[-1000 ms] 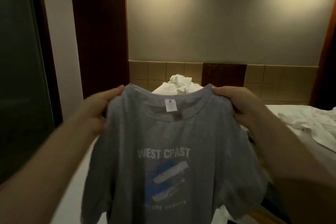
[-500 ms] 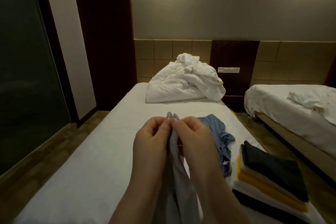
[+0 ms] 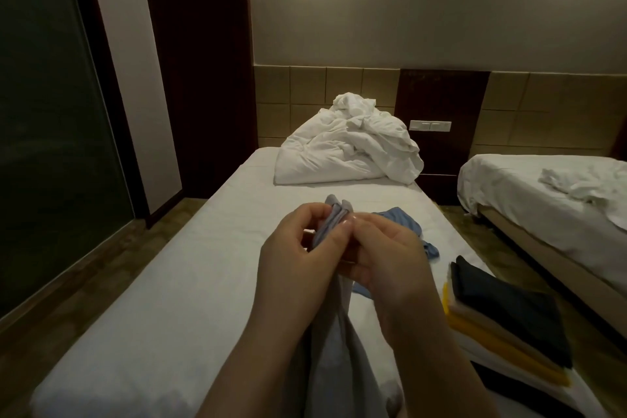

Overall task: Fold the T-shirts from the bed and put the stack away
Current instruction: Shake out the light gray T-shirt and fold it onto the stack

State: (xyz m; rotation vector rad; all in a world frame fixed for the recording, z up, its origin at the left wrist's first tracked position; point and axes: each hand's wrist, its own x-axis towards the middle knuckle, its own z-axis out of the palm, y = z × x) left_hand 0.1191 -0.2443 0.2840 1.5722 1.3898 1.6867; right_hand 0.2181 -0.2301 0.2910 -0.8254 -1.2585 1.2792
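Pinching the grey T-shirt (image 3: pixel 334 360) up over the middle of the bed (image 3: pixel 169 282), both hands are pressed close together. The left hand (image 3: pixel 298 258) and the right hand (image 3: pixel 383 268) each have fingers and thumb curled onto the bunched top edge, knuckles nearly touching. A bit of fabric pokes out above the fingertips, and the rest hangs down between the forearms toward the near end of the bed.

Just past the hands, a crumpled blue garment (image 3: pixel 400 220) lies on the bed's sheet, partly hidden by the right hand. Near the bed's right edge, closer to the camera, sits a stack of folded shirts (image 3: pixel 502 326): dark one on top, tan and yellow under it, white and black lower down. A heap of white bedding (image 3: pixel 349 149) is piled at the bed's far end. A second bed (image 3: pixel 543 200) stands off to the right, across a strip of floor.
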